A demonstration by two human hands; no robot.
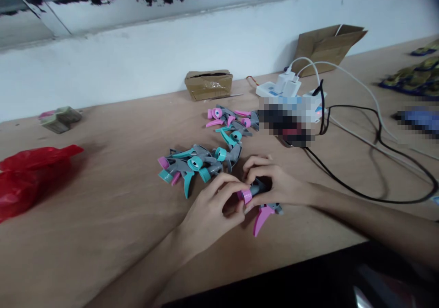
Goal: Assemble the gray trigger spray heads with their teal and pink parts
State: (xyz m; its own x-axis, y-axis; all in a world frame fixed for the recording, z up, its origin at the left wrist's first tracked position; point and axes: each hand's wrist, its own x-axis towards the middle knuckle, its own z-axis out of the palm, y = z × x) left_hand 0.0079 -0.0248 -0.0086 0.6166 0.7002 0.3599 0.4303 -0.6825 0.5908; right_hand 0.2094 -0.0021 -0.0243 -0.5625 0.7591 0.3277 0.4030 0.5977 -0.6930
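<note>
Head view, held piece: a spray head (255, 189) is between the two hands, toward the table's (113, 216) near edge.
Long axis: roughly crosswise, its pink collar (246, 195) facing the left hand (212, 209), its grey neck running into the right hand (277, 182).
Left grip: thumb and fingers pinch the collar.
Right grip: fingers curl around the grey body, partly hiding it.
Pink lever (262, 220): curved, tapering toward the near edge; whether it belongs to the held piece, I cannot tell.
Loose spray heads (195, 163): hard, smooth plastic in grey, teal and pink, heaped beyond the left hand, which is nearer.
Red bag (30, 175): thin, crinkled, glossy plastic at the table's left side.
Small carton (210, 87): brown cardboard with shiny tape, by the far edge.
</note>
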